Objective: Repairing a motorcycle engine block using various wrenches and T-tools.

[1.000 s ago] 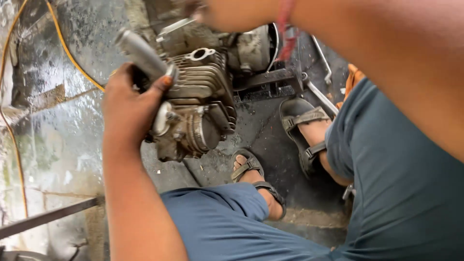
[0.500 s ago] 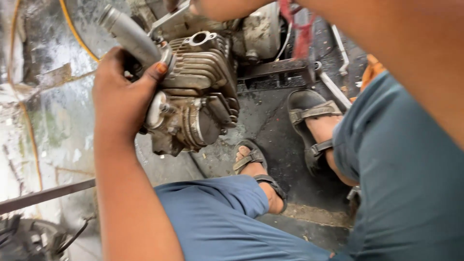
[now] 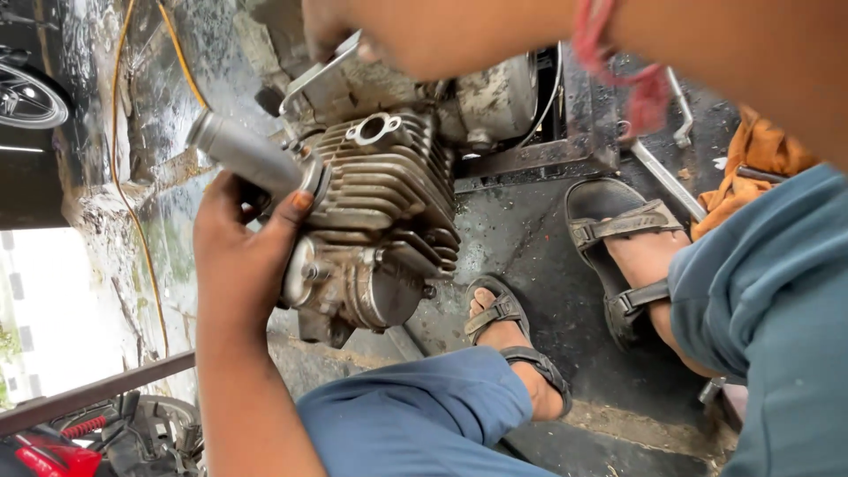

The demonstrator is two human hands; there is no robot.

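Note:
A grimy finned motorcycle engine (image 3: 389, 221) stands on a dark, oily floor in the head view. My left hand (image 3: 243, 256) is wrapped around a grey metal pipe (image 3: 243, 155) that meets the engine's left side, with the thumb pressed against the flange. My right hand (image 3: 353, 31) reaches across the top of the frame and rests on the upper part of the engine by a thin metal lever (image 3: 318, 71); its fingers are mostly cut off by the frame edge. A red thread (image 3: 627, 71) hangs from that wrist.
Both my sandalled feet (image 3: 521, 353) (image 3: 632, 252) rest on the floor (image 3: 530, 230) right of the engine, knees in blue trousers. An orange rag (image 3: 751, 163) and metal rods (image 3: 662, 172) lie at the right. A yellow cable (image 3: 124, 177) runs down the wet wall at the left.
The view has tilted, so the engine sits lower in frame. My left hand keeps its grip on the pipe. My right arm has come further across the top.

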